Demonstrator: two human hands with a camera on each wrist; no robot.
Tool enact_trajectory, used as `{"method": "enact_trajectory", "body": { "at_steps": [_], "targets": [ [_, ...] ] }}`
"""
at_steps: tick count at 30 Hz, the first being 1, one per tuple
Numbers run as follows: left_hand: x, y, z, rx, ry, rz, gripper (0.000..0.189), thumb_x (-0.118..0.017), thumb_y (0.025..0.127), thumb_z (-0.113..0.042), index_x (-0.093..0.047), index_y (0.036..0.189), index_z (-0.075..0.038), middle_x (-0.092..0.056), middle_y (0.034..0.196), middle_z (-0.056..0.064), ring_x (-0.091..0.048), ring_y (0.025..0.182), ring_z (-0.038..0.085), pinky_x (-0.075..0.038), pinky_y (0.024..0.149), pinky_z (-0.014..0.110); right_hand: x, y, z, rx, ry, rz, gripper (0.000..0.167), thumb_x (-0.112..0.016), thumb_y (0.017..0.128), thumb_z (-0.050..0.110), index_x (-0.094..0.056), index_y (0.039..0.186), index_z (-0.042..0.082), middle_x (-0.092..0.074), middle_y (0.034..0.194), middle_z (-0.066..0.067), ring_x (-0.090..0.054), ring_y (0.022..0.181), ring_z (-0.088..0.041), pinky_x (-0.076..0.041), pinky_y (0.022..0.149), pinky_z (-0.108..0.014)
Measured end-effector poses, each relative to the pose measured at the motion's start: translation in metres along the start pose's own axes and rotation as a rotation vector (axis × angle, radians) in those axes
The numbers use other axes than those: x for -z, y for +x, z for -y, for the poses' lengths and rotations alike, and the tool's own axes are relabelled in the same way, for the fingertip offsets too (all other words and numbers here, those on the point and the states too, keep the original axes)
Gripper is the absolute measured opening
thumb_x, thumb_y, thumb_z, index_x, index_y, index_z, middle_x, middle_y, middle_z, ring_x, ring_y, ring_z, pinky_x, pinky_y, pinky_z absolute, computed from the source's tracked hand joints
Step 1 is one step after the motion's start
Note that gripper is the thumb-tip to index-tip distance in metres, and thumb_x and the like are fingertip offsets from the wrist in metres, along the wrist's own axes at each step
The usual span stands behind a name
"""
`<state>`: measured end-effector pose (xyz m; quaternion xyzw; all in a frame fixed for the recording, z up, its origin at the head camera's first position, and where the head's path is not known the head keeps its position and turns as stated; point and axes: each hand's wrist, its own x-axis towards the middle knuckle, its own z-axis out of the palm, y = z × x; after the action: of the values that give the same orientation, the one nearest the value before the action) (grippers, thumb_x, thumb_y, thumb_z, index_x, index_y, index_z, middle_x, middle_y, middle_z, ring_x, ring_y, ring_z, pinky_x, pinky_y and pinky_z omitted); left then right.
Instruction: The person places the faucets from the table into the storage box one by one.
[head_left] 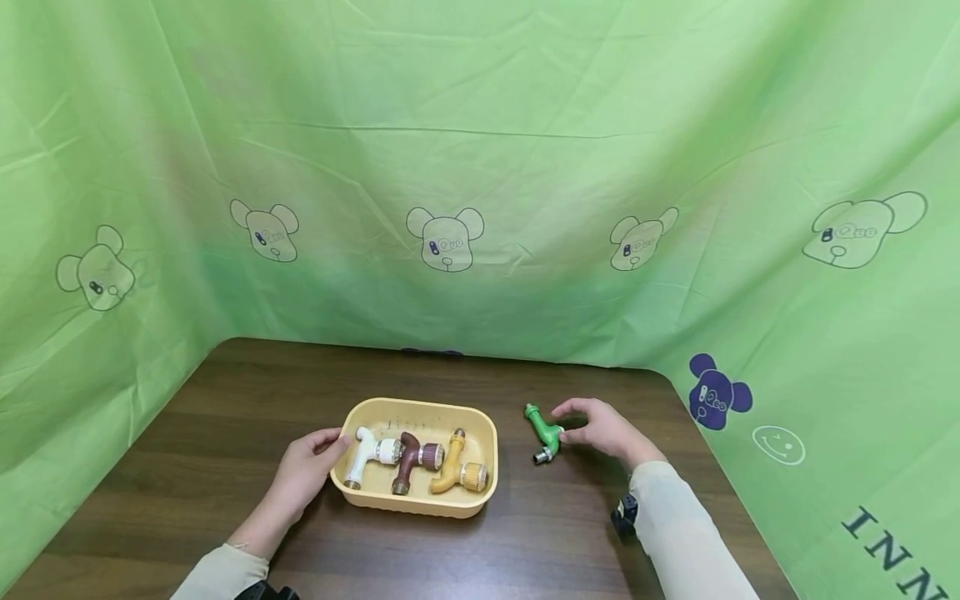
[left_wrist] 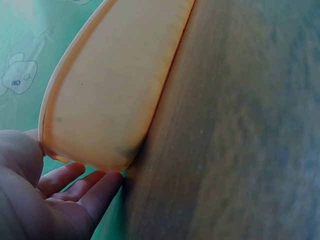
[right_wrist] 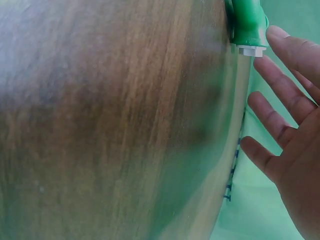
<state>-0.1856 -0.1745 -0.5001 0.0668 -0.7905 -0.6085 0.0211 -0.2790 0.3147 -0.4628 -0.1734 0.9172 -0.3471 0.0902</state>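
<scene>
A pale yellow plastic tray (head_left: 415,502) stands on the brown table, holding three taps in a row. They are a white tap (head_left: 365,457), a dark red tap (head_left: 407,462) and a yellow tap (head_left: 452,467). My left hand (head_left: 303,471) grips the tray's left end, thumb over the rim and fingers against the outer wall (left_wrist: 105,100). To the tray's right a green tap (head_left: 545,432) lies on the table. My right hand (head_left: 603,433) is beside it, fingers spread and thumb close to its end; in the right wrist view nothing is held.
The wood-grain table (head_left: 277,392) has rounded far corners. A green printed cloth (head_left: 450,167) with bear outlines hangs behind it and along both sides. Dark wrist devices (head_left: 624,512) sit at both light sleeves.
</scene>
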Motion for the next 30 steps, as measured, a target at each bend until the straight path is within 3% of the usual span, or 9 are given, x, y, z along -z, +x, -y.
{"method": "enact_trajectory", "body": {
  "at_steps": [9,15,30],
  "targets": [
    [-0.001,0.001,-0.001,-0.014,-0.054,-0.015,0.039,-0.07,0.099,-0.021,-0.066,0.128,0.006,-0.072,0.118,0.022,-0.068,0.103,0.02,-0.055,0.077,0.018,-0.001,0.001,-0.005,0.003,-0.01,0.008,0.038,-0.083,0.084,0.013,-0.071,0.12,0.009,-0.07,0.123,-0.009,-0.058,0.121,-0.032,-0.043,0.105,-0.054],
    [-0.002,0.0,-0.001,-0.013,-0.046,-0.02,0.039,-0.07,0.099,-0.02,-0.066,0.128,0.006,-0.072,0.117,0.022,-0.068,0.102,0.019,-0.055,0.077,0.018,-0.004,0.001,-0.007,-0.003,-0.019,0.012,0.037,-0.083,0.083,0.012,-0.072,0.118,0.012,-0.07,0.119,-0.006,-0.059,0.116,-0.027,-0.043,0.102,-0.048],
    [-0.001,0.001,0.0,-0.014,-0.038,-0.011,0.038,-0.07,0.099,-0.019,-0.066,0.127,0.006,-0.073,0.114,0.021,-0.067,0.098,0.015,-0.055,0.077,0.018,-0.007,0.002,-0.012,0.018,-0.078,0.023,0.032,-0.083,0.083,0.009,-0.075,0.113,0.019,-0.071,0.117,-0.001,-0.058,0.116,-0.028,-0.043,0.102,-0.05]
  ]
}}
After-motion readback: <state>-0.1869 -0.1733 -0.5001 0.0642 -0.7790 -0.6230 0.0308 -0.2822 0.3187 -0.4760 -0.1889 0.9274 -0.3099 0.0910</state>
